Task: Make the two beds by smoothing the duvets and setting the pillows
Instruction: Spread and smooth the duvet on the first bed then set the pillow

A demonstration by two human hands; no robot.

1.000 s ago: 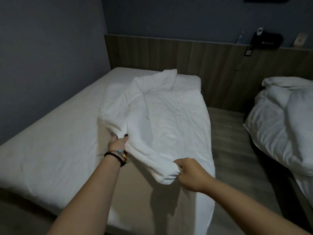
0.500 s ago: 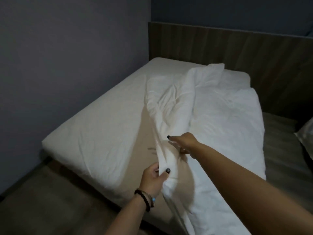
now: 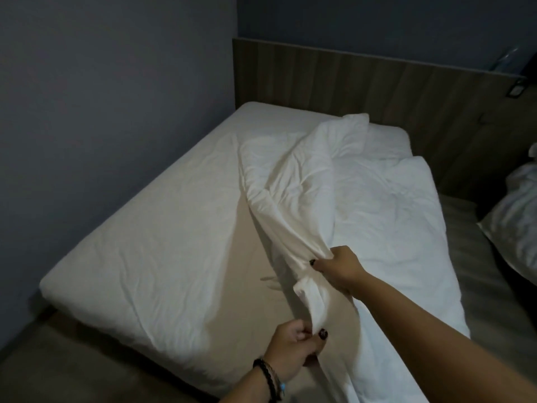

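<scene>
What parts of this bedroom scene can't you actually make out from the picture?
- Second bed with rumpled white bedding: head view, cut off by the right edge.
- Clear object on the brown wooden headboard ledge: head view, too dim and blurred to identify.
- Crumpled white duvet: its lower end leaves the bottom edge.
- Left hand and right hand gripping its edge: fingertips buried in folds.

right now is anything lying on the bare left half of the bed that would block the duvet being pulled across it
Nothing visible does. Both the left hand and right hand grip the duvet, and the fitted sheet beside it lies bare.
</scene>
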